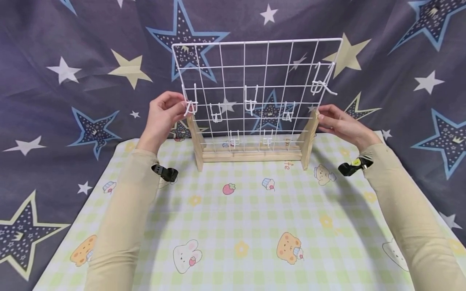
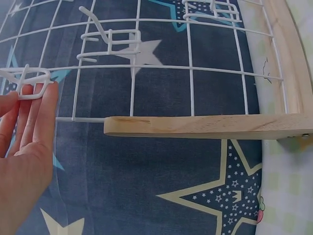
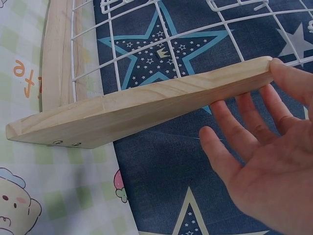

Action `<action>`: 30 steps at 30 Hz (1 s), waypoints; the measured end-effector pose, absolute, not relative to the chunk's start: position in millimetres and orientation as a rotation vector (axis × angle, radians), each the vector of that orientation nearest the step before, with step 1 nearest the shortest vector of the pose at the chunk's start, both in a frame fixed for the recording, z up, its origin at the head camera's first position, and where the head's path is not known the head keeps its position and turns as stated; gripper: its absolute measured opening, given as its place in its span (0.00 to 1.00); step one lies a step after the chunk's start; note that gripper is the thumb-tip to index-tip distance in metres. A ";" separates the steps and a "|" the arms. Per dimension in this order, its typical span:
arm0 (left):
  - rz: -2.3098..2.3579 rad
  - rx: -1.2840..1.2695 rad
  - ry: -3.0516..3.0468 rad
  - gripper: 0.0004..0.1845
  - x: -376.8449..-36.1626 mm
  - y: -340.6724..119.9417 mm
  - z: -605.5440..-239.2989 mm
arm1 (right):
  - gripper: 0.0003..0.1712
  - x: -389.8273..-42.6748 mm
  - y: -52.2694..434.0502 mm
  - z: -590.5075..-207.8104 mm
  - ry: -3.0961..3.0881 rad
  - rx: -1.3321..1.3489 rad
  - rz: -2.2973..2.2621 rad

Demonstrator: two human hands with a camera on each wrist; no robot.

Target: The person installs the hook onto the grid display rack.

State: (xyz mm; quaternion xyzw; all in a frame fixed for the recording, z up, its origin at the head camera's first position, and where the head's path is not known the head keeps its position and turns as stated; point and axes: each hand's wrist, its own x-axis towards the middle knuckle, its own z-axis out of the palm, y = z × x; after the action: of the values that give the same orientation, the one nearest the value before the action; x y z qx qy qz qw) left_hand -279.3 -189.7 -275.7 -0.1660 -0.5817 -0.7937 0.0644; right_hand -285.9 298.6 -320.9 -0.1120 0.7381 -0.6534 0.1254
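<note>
A white wire grid rack point(image 1: 244, 65) stands upright between two wooden side legs point(image 1: 196, 141) joined by a wooden crossbar point(image 1: 251, 155). My left hand point(image 1: 164, 117) is at the grid's left edge, where its thumb and fingers pinch a white wire hook point(image 2: 34, 81). On the other side, my right hand point(image 1: 346, 125) holds the top end of the right wooden leg point(image 3: 161, 98), thumb on its tip and fingers against its outer face. Several more white hooks hang on the grid, among them a middle one point(image 1: 250, 101) and an upper right one point(image 1: 320, 85).
Under the rack lies a green and white checked tablecloth point(image 1: 218, 222) with cartoon prints. A dark cloth with stars point(image 1: 91, 60) hangs close behind the rack. Each wrist wears a black strap with a camera point(image 1: 165, 173).
</note>
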 end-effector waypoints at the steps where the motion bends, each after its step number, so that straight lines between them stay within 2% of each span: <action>1: -2.400 -0.502 -1.747 0.07 -279.7 -189.5 -275.0 | 0.18 -285.8 298.6 -320.6 2.150 -0.327 -1.904; 30: -2.418 -0.497 -1.613 0.05 -297.7 -177.7 -243.0 | 0.20 -285.9 300.7 -321.8 2.084 -0.345 -1.943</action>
State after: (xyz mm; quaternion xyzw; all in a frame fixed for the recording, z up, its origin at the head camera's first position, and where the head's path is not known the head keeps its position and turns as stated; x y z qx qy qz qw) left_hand -297.7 -177.7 -243.0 -0.1679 -0.5445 -0.8161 0.0964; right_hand -285.9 300.7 -321.8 -0.1190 0.7193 -0.6709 0.1354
